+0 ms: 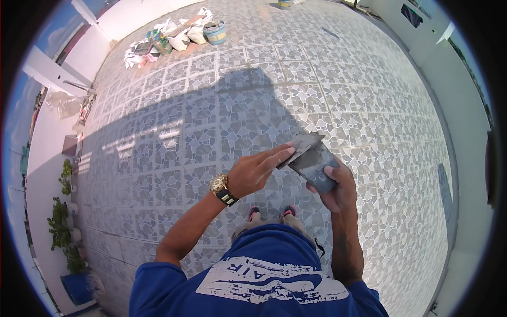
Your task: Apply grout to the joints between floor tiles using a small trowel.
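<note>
In front of my body, my right hand (341,189) is wrapped around a dark grey rectangular slab (320,172), its thumb on the upper face. My left hand (252,170) grips a thin, flat grey piece (305,146) with a ragged, dusty edge. Its fingers lie along the top of that piece, and the thumb is hidden below. The thin piece overlaps the slab's far left end and seems to touch it. Grey smears mark the slab, and pale dust coats the left fingertips. What either piece is made of cannot be told.
Patterned stone-look tiles (200,137) cover the floor. Filled sacks (179,42) and a blue-banded bucket (215,33) stand at the far left. Potted plants (59,224) and a blue container (79,288) line the left wall. A white wall (467,132) runs along the right.
</note>
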The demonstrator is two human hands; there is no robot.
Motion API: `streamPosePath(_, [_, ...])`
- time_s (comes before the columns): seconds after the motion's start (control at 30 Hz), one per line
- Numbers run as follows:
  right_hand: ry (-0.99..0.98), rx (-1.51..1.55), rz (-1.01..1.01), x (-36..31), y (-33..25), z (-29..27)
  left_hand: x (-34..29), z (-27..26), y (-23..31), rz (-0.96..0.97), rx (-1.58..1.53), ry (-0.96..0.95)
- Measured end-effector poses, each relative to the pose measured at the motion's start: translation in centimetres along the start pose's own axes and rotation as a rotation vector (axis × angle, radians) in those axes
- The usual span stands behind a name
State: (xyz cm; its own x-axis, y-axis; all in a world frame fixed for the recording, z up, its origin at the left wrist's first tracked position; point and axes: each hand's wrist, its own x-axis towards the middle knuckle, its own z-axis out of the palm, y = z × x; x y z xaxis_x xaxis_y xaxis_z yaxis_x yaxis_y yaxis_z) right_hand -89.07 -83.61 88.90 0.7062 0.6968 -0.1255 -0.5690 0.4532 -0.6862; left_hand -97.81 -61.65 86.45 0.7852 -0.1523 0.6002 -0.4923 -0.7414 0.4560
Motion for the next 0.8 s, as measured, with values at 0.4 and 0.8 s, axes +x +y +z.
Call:
streamPosePath(0.4, [-0.026, -0.111, -0.045, -0.1, -1.8, 1.5, 2.2, -1.7, 1.3, 0.132, 0.173, 0.085])
streamPosePath(0.8, [-0.093, -0.027, -0.051, 0.7, -1.5, 0.4, 1.4, -2.2, 0.6, 0.099, 0.187, 0.098])
